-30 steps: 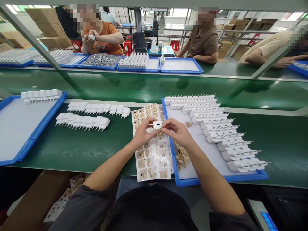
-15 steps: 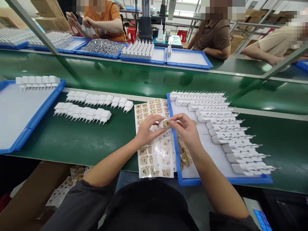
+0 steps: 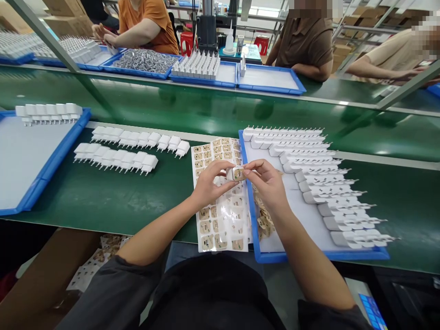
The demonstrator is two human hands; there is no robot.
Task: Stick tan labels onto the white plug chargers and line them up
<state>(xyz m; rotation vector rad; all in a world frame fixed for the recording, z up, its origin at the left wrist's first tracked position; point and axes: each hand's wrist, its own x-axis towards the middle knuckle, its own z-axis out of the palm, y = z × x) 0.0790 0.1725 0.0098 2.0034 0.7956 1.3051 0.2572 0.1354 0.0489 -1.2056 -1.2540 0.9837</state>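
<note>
Between thumb and fingers, my left hand [image 3: 210,184] grips a white plug charger [image 3: 229,174] above the sticker sheet. A tan label [image 3: 238,173] lies against the charger's end face. My right hand [image 3: 270,187] is closed in a pinch at the label's right edge; whether the label is fully flat on the face I cannot tell. Beneath my hands is a white sheet of tan labels [image 3: 225,229], with some spots bare. Loose tan pieces [image 3: 264,222] are heaped in the left side of the blue-rimmed tray [image 3: 309,255], below my right wrist.
Rows of white chargers [image 3: 343,197] fill the right tray's far side. Two more charger rows [image 3: 117,158] lie on the green bench to the left, beside another blue-rimmed tray [image 3: 51,169]. Across the belt, people sit behind trays of metal parts [image 3: 146,63] and chargers [image 3: 196,66].
The charger has turned slightly in my fingers, and its labelled face shows at a different slant. Across the belt, the person in orange has lowered their hands toward a tray.
</note>
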